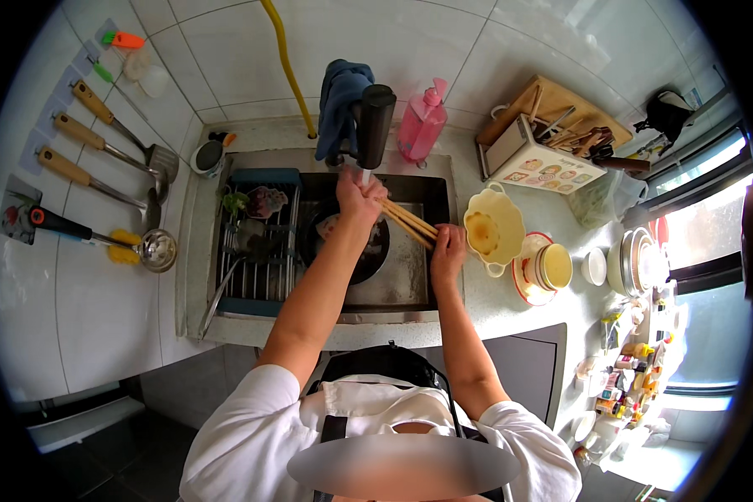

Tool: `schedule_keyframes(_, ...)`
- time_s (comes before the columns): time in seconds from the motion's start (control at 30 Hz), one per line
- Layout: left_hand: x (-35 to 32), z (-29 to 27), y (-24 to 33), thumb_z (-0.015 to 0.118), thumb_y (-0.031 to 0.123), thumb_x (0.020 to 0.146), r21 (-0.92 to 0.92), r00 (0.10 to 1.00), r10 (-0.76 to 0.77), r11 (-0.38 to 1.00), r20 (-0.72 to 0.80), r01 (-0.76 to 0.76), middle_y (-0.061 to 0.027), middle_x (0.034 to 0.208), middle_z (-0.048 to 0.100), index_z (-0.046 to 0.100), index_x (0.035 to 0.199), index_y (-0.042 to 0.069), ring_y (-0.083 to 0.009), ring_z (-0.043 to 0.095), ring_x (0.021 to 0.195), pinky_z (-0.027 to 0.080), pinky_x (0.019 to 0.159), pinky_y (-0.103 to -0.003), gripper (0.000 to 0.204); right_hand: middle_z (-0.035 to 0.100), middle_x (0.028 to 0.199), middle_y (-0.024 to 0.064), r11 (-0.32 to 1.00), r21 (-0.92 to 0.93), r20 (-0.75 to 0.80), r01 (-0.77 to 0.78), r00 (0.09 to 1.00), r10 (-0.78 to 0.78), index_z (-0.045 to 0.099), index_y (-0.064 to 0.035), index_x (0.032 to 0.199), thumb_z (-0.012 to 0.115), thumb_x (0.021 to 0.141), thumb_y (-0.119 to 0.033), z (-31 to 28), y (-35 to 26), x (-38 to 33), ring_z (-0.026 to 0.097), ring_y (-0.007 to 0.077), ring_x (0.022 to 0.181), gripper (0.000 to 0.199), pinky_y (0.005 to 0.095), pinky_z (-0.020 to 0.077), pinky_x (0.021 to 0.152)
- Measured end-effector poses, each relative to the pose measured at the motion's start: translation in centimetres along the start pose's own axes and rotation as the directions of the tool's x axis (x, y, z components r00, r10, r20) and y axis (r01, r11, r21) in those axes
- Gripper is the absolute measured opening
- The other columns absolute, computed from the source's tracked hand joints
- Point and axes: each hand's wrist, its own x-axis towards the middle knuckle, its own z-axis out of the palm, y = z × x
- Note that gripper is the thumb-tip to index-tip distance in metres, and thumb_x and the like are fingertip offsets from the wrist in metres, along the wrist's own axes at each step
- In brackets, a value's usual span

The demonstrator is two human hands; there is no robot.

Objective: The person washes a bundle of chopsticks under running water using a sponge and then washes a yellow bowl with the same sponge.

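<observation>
Several wooden chopsticks (pixel 408 222) lie slantwise between my hands above the sink (pixel 410 289). My left hand (pixel 360 197) is closed round their far left ends, right below the dark faucet (pixel 376 121). A whitish streak that looks like running water comes down from the spout onto this hand. My right hand (pixel 448 251) grips the near right ends beside the sink's right wall. Beneath my left forearm a round black pan (pixel 368 261) sits in the sink, partly hidden by the arm.
A rack (pixel 259 290) holding a utensil and greens spans the sink's left side. Behind stand a blue cloth (pixel 343 92) and a pink pump bottle (pixel 422 125). On the right counter are a yellow scalloped bowl (pixel 513 219), stacked cups (pixel 555 267) and a utensil holder (pixel 537 159).
</observation>
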Motion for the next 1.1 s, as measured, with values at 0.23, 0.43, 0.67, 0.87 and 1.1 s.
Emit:
schedule_keyframes(0.23,-0.2,1.3,-0.2,0.043,0.033,0.077,0.101,0.922,0.233,0.972,-0.309,-0.212,0.0023,0.044,0.019,0.022,0.049,0.018,-0.0127,0.020,0.037,0.015,0.040,-0.027,0.038,0.047,0.104,0.0122,0.947,-0.160,0.243,0.277,0.941,-0.234,0.046,-0.0092,0.113,0.064,0.070,-0.016,-2.8,-4.2,0.1,0.050,0.0306,0.089,0.047,0.0373,0.0447,0.071)
schedule_keyframes(0.43,0.6,-0.7,-0.6,0.041,0.038,0.080,0.025,0.899,0.209,0.976,-0.386,-0.216,0.0022,0.044,0.018,0.022,0.047,0.017,-0.0132,0.019,0.037,0.015,0.040,-0.028,0.043,0.051,0.094,0.0090,0.816,-0.390,0.326,0.425,0.893,-0.309,0.049,-0.0085,0.109,0.066,0.068,-0.017,-3.0,-2.9,0.8,0.051,0.0285,0.085,0.045,0.0370,0.0449,0.068)
schedule_keyframes(0.67,0.5,-0.5,-0.2,0.038,0.046,0.084,0.176,0.981,0.095,0.982,-0.170,-0.065,0.0008,0.043,0.024,0.026,0.050,0.015,-0.0147,0.025,0.036,0.022,0.042,-0.029,0.048,0.046,0.060,0.0016,0.959,0.016,0.721,-0.285,0.668,0.186,0.050,-0.0049,0.100,0.056,0.081,-0.030,-2.5,-0.4,0.2,0.047,0.0181,0.052,0.032,0.0275,0.0385,0.049)
schedule_keyframes(0.87,-1.2,1.5,-0.5,0.033,0.050,0.086,0.171,0.998,-0.060,0.983,-0.034,0.065,-0.0033,0.050,0.038,0.040,0.057,0.009,-0.0186,0.038,0.049,0.032,0.054,-0.030,0.050,0.031,0.054,-0.0071,0.315,0.003,0.985,-0.949,0.056,0.161,0.050,-0.0057,0.089,0.045,0.087,-0.040,-3.5,1.5,1.2,0.028,0.0027,0.043,0.035,0.0170,0.0211,0.036)
schedule_keyframes(1.1,-1.2,0.6,-0.6,0.039,0.045,0.085,0.209,0.997,-0.064,0.976,0.045,0.053,-0.0002,0.051,0.035,0.039,0.058,0.011,-0.0142,0.033,0.048,0.032,0.054,-0.028,0.044,0.036,0.058,-0.0050,0.098,-0.034,0.996,-0.995,-0.025,0.088,0.050,-0.0059,0.090,0.045,0.086,-0.042,-2.3,3.2,-0.3,0.025,0.0023,0.042,0.037,0.0154,0.0182,0.035)
